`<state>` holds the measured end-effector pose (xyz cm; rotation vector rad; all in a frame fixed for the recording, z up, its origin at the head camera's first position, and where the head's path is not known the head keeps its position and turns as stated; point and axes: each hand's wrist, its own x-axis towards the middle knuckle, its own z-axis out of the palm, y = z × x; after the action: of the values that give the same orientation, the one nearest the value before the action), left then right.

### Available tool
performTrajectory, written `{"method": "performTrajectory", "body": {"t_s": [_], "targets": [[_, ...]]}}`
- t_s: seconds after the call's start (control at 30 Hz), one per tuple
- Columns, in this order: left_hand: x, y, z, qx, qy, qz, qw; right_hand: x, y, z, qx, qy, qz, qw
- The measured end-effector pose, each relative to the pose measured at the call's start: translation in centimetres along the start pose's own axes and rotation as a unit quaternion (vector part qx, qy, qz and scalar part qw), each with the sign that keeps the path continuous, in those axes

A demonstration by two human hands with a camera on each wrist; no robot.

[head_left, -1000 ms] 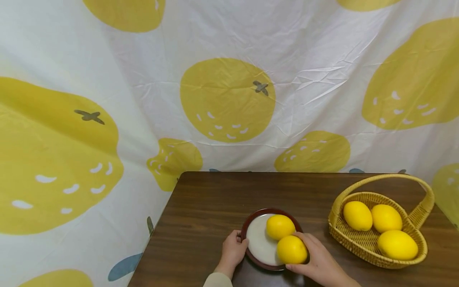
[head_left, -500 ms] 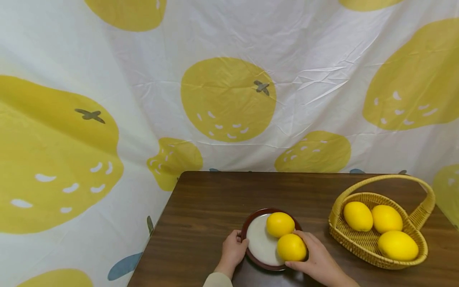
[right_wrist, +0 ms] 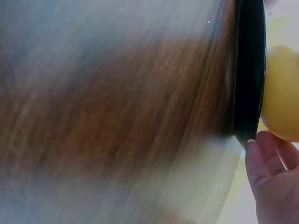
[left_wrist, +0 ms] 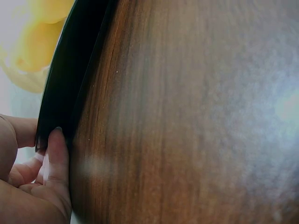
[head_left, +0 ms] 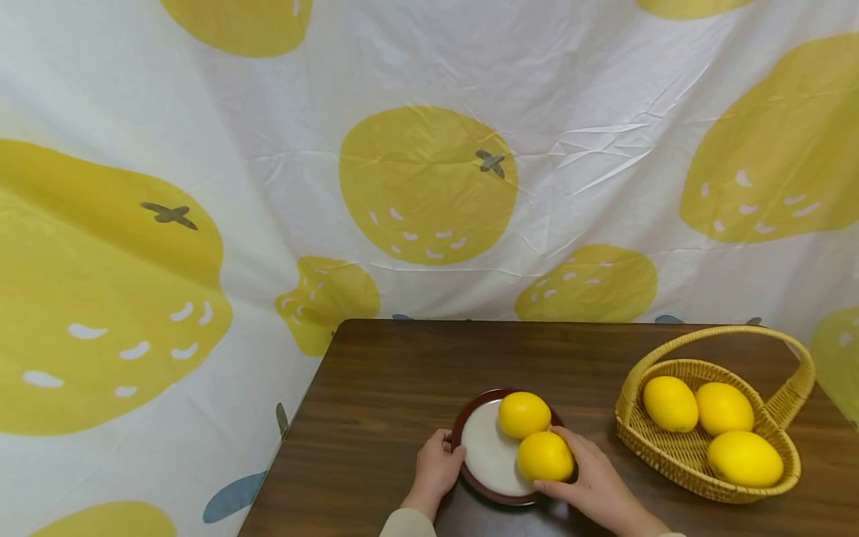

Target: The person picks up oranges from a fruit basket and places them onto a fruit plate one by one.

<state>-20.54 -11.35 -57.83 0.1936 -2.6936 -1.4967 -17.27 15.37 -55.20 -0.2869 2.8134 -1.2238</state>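
The left hand (head_left: 436, 470) and right hand (head_left: 593, 483) grip opposite sides of a cream, brown-rimmed plate (head_left: 485, 447) between them, bearing two yellow lemons (head_left: 523, 415); dark wood-grain bench (head_left: 389, 380) beneath, fruit-print cloth (head_left: 570, 74) beyond.

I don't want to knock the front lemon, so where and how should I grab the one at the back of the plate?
Probably grip the back lemon round its upper half, coming from above on the left. It's rounded, with its top and left side uncovered, while the front lemon and right hand crowd its near side.
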Motion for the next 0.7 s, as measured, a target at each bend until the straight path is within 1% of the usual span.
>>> {"method": "performTrajectory", "body": {"t_s": [0.27, 0.5, 0.7], "targets": [[0.14, -0.10, 0.08, 0.002, 0.002, 0.000, 1.0000, 0.06, 0.16, -0.22, -0.002, 0.000, 0.024, 1.000], [0.13, -0.04, 0.09, 0.005, 0.001, -0.006, 1.0000, -0.04, 0.56, -0.27, -0.027, 0.012, 0.006, 1.000], [0.16, -0.10, 0.13, 0.000, 0.001, -0.003, 1.0000, 0.03, 0.71, -0.24, -0.012, 0.003, 0.026, 1.000]]}}
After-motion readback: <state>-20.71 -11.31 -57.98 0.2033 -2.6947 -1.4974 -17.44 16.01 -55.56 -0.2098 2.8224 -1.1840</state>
